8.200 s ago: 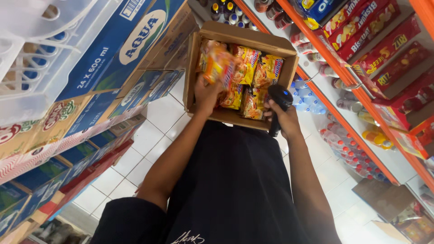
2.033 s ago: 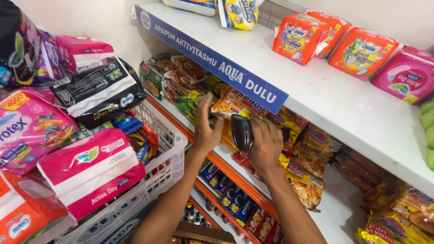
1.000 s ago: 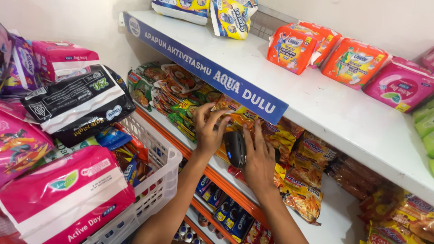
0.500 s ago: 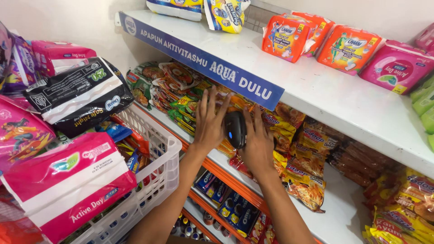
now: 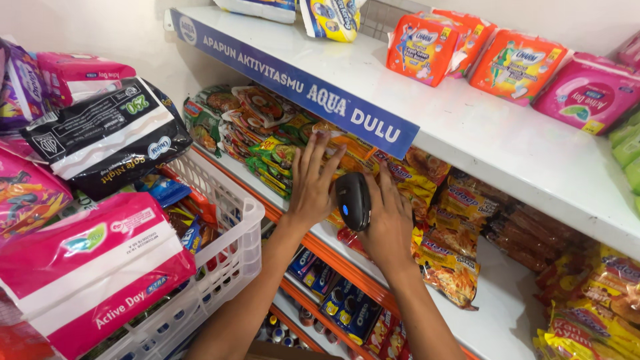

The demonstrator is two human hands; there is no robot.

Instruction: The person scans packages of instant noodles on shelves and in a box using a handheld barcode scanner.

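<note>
Since half a second ago, both hands have crept slightly up-frame into the noodle row. At centre, the right hand (image 5: 390,223) clenches a black handheld scanner (image 5: 352,200), lit end facing down-frame. Just left, the left hand (image 5: 312,183) lies splayed and released, fingertips pressing an orange noodle packet (image 5: 347,150) under the blue shelf strip (image 5: 300,93). Risk: further pressure could tip the loosely leaning packets off the shelf lip. The white basket (image 5: 230,257) sits lower left; pad packs (image 5: 513,63) rest upper right.
</note>
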